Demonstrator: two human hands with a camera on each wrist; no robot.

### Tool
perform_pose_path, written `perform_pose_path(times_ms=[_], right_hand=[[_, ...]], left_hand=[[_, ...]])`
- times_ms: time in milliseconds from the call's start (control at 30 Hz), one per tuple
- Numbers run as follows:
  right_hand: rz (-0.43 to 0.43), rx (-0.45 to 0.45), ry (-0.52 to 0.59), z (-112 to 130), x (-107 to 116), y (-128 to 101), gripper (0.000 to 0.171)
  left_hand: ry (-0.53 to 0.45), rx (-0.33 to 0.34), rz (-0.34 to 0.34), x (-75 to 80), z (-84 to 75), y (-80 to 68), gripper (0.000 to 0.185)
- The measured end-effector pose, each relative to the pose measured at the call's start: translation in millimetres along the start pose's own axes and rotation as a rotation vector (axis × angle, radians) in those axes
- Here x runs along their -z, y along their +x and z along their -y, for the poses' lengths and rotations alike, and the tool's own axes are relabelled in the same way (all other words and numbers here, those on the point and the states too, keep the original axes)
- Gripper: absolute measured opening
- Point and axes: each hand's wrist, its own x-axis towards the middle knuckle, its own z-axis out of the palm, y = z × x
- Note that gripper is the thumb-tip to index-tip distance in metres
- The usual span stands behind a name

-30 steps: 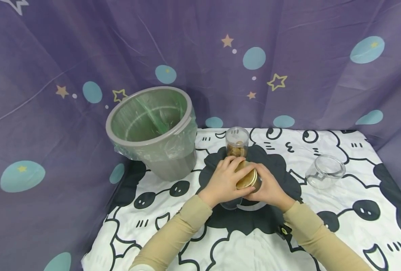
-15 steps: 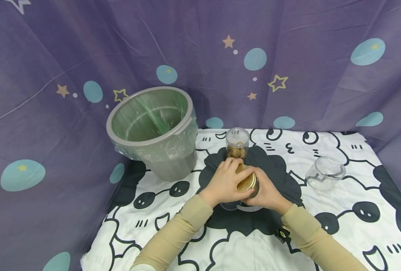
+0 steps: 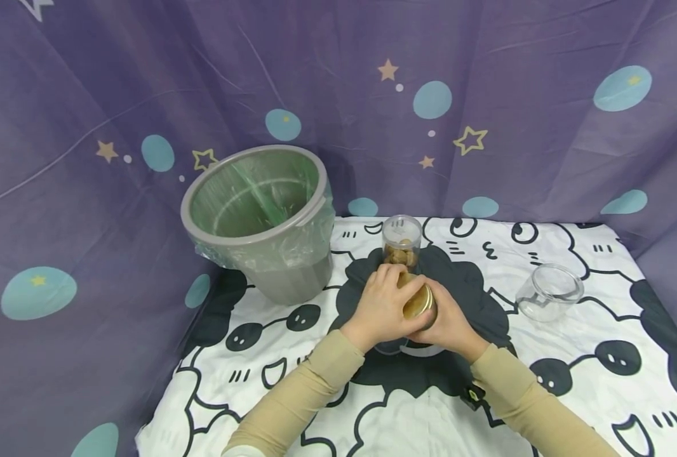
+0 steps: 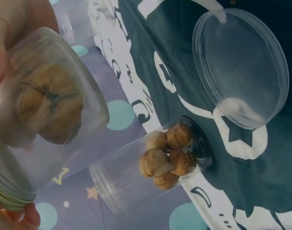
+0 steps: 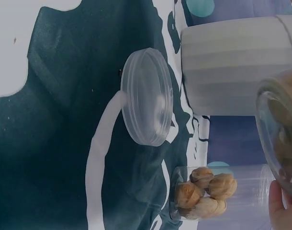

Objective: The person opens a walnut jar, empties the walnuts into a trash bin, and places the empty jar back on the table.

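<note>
My left hand (image 3: 380,314) grips the round gold lid (image 3: 417,303) of a clear tilted jar (image 4: 91,100); my right hand (image 3: 447,325) holds its body. Only the wrist views reveal brown walnuts (image 4: 52,103) inside, and show fully the clear round plastic lid (image 4: 241,67) beneath my hands. Just beyond my left hand stands a clear cylindrical walnut jar (image 3: 401,238).
</note>
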Motion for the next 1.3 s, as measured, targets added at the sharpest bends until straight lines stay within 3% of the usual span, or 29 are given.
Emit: perform_pose_path(times_ms=[433, 733, 967, 1133, 1300], right_hand=[[-0.108, -0.027, -0.034, 2.5, -15.0, -1.6, 0.091], [-0.126, -0.037, -0.118, -0.1, -16.8, -2.1, 0.088], [-0.155, -0.039, -0.136, 0.1, -16.4, -3.4, 0.085], [-0.199, 0.014, -0.165, 0.2, -18.5, -1.6, 0.081], [-0.258, 0.047, -0.209, 0.8, -24.4, 1.8, 0.078]], left_hand=[[-0.010, 0.031, 0.010, -6.4, 0.2, -1.7, 0.041], [0.045, 0.125, -0.064, -22.9, -7.0, -3.2, 0.038], [0.059, 0.171, -0.056, -22.9, -13.7, -2.0, 0.036], [0.080, 0.223, -0.055, -22.4, -17.3, -0.2, 0.035], [0.118, 0.316, -0.078, -22.0, -20.5, 2.6, 0.034]])
